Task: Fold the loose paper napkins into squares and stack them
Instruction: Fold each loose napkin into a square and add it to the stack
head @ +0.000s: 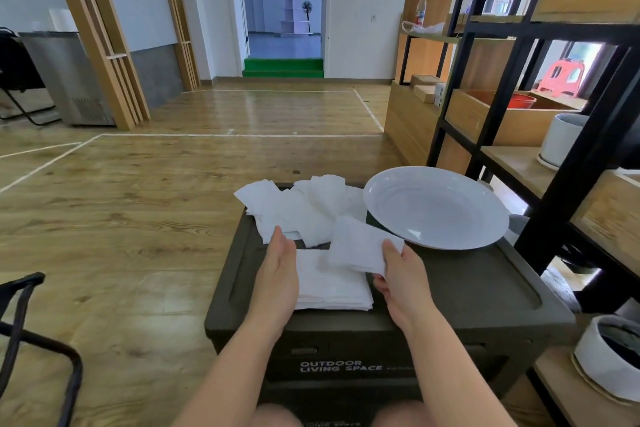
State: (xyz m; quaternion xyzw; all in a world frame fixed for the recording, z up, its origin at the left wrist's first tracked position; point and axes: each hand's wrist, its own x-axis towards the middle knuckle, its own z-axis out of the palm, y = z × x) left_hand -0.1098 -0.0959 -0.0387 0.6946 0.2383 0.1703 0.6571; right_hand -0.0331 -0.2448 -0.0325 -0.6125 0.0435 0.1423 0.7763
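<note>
A folded napkin (360, 246) is being pinched at its right edge by the right hand (403, 282), thumb on top, and is being held just above the stack of folded napkins (332, 288) lying at centre of the dark storage box (467, 288) lid. The left hand (278, 274) is being held edge-on with fingers straight at 9 o'clock of the stack, touching or nearly touching its left side; nothing is being gripped by it. The hands are being kept apart, stack between them.

Step judged in hand: a finished square is being placed on the stack. Next move is judged to call for lowering the napkin flat, edges being lined up with the stack, the left hand being used as a stop, then a sheet being taken from the loose napkins (298, 208) lying heaped at 12 o'clock of the stack, some overhanging the far-left lid edge.

Containers: a white plate (436, 206) is being seen at 2 o'clock of the stack, nothing in it, its near rim just beside the held napkin. A white pot (562, 140) on the shelf at 3 o'clock: contents cannot be told. A white fabric-wrapped basket (609, 357) at 4 o'clock is showing something dark inside, not identifiable
</note>
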